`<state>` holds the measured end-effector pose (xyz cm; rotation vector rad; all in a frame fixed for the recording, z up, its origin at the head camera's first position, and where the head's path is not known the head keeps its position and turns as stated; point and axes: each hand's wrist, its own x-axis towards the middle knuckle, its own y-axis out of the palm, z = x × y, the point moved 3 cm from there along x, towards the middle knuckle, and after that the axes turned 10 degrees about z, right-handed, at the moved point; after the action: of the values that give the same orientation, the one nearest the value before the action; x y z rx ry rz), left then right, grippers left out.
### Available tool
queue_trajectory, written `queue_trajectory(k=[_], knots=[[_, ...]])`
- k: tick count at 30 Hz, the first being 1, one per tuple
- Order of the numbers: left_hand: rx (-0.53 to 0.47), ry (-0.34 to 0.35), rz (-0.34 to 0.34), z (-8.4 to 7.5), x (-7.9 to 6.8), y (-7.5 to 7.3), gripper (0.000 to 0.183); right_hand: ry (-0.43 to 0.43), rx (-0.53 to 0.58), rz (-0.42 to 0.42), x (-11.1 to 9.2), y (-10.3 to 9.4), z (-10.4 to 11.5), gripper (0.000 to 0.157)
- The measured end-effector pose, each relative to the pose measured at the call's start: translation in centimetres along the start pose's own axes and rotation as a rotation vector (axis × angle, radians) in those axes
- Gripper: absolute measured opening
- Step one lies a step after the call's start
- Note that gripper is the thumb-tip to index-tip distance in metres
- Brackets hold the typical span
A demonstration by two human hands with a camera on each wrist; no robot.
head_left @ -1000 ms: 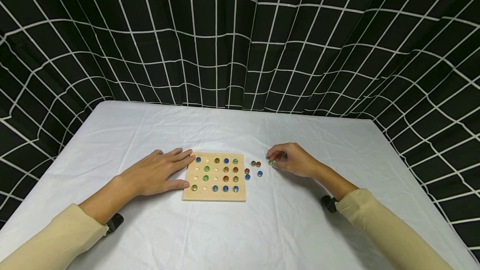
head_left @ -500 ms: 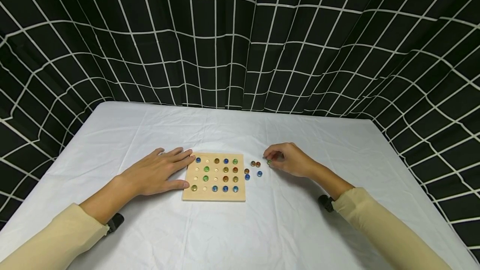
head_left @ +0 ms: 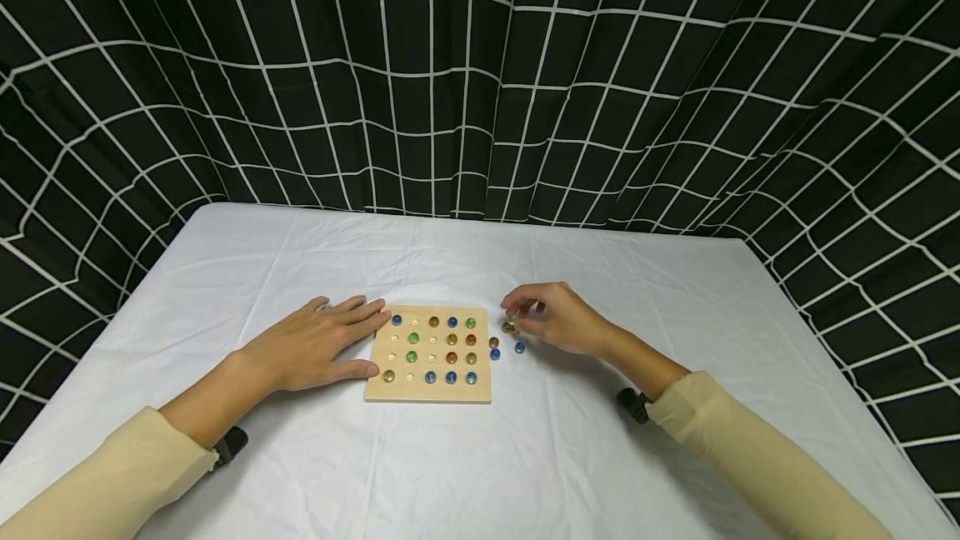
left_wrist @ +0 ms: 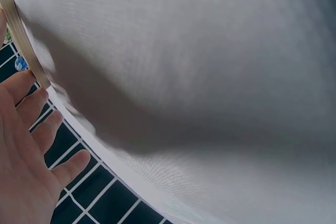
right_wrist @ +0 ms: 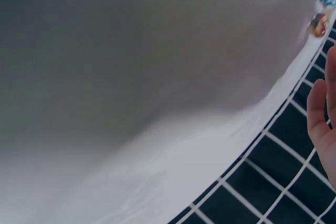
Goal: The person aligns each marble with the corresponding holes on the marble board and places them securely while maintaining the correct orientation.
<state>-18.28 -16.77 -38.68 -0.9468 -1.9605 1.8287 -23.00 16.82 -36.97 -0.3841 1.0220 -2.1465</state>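
Head view: a wooden board [head_left: 427, 393] lies on the white-clothed counter [head_left: 442, 473], bearing blue, green, red and amber marbles in four rows. The left hand [head_left: 318, 348] is spread at the board's left edge, fingertips and thumb touching it. To the right of the board, the right hand [head_left: 566, 319] pinches a green marble [head_left: 512, 317] between thumb and fingers, just above a brown marble [head_left: 507, 327]. Nearer lie an amber marble [head_left: 493, 342] and a blue marble [head_left: 495, 354] side by side, with a second blue marble [head_left: 520, 347] to their right. A black gridded curtain [head_left: 457, 48] hangs at the far side. Left wrist view: separated fingers meet the board's pale edge. Right wrist view: the hand is partly cropped, its grip apparently outside the frame; blurred marbles lie near its fingers.
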Motion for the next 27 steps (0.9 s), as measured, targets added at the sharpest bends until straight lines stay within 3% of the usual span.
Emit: queue_trajectory(k=[7,27], knots=[[0.006,0.004,-0.004,0.1,0.1,0.0,0.081,-0.066,0.044,0.026,1.2,0.9,1.8,0.023],[-0.014,-0.002,0.009,0.1,0.1,0.0,0.081,-0.129,0.093,0.141,4.1,3.9,5.6,0.023]])
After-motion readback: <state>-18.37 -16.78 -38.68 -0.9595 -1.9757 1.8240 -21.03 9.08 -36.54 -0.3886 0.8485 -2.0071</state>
